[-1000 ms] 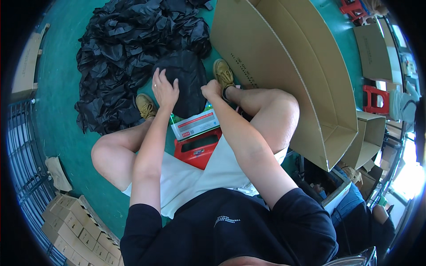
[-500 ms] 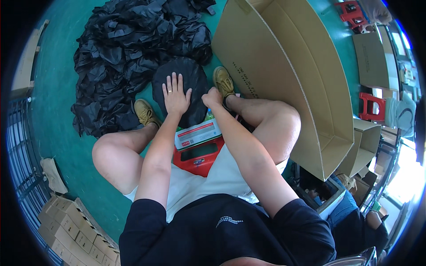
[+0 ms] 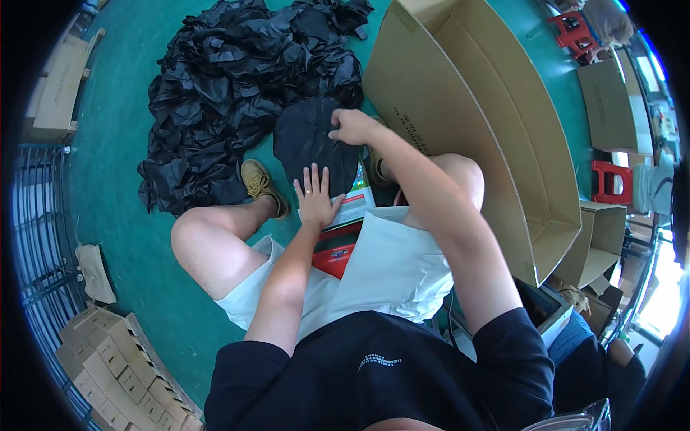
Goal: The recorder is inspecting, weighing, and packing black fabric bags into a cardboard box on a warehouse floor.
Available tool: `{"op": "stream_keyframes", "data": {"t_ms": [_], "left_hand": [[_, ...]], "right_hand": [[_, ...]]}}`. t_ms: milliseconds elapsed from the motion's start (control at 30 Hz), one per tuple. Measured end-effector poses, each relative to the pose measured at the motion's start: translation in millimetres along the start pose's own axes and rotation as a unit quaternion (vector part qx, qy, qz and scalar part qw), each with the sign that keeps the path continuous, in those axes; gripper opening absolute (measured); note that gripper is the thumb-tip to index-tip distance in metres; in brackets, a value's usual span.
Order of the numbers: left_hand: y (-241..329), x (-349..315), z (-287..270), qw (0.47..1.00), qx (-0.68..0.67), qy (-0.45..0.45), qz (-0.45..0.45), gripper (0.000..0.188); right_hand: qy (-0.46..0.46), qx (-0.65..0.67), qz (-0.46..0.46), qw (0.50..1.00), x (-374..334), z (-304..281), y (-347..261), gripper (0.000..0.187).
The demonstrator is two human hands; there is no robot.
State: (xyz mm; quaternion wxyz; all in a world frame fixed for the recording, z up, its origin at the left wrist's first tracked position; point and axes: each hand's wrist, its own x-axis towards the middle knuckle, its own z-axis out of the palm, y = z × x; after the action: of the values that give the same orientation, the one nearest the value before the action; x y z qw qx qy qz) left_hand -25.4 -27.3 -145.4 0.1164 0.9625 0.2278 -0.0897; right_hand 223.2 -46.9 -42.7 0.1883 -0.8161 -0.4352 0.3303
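A rounded piece of thin black fabric [image 3: 307, 140] lies spread between my feet, over a printed box [image 3: 353, 208] in white, green and red. My left hand [image 3: 318, 200] rests flat with fingers outstretched across the fabric's near edge and the box. At the fabric's far right edge, my right hand [image 3: 353, 128] has its fingers closed in a pinch on the material. Beneath the box, between my legs, stands a red plastic stool [image 3: 332, 261], partly hidden by my shorts.
A heap of crumpled black fabric [image 3: 215, 93] covers the floor ahead. To the right stands a large open cardboard box [image 3: 460, 122]. Stacked cartons [image 3: 118, 359] sit at lower left, beside a metal rack [image 3: 43, 208]. Red stools [image 3: 611, 182] are farther right.
My left hand has slid nearer to me, onto the fabric's near edge. The right hand has moved forward to the far right edge, and the view has shifted.
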Motion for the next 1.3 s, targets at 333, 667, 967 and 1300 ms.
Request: {"op": "stream_keyframes", "data": {"t_ms": [333,667,967,1300], "left_hand": [[8.7,-33.5,8.6,0.992,0.009,-0.126,0.018,0.098],[8.3,-25.7,6.8,0.972,0.017,-0.233,0.013,0.11],[13.7,-19.6,-8.9,0.956,0.017,-0.294,-0.003,0.116],[11.7,-19.9,-6.3,0.956,0.016,-0.293,0.02,0.13]], "right_hand": [[-0.008,-0.109,-0.037,0.993,-32.2,-103.6,-37.5,0.048],[0.006,-0.046,-0.063,0.997,-47.8,-114.8,-34.5,0.05],[-0.001,-0.047,-0.044,0.998,-47.4,-127.5,-30.1,0.051],[-0.022,-0.036,-0.025,0.999,-51.3,-133.9,-40.4,0.055]]}}
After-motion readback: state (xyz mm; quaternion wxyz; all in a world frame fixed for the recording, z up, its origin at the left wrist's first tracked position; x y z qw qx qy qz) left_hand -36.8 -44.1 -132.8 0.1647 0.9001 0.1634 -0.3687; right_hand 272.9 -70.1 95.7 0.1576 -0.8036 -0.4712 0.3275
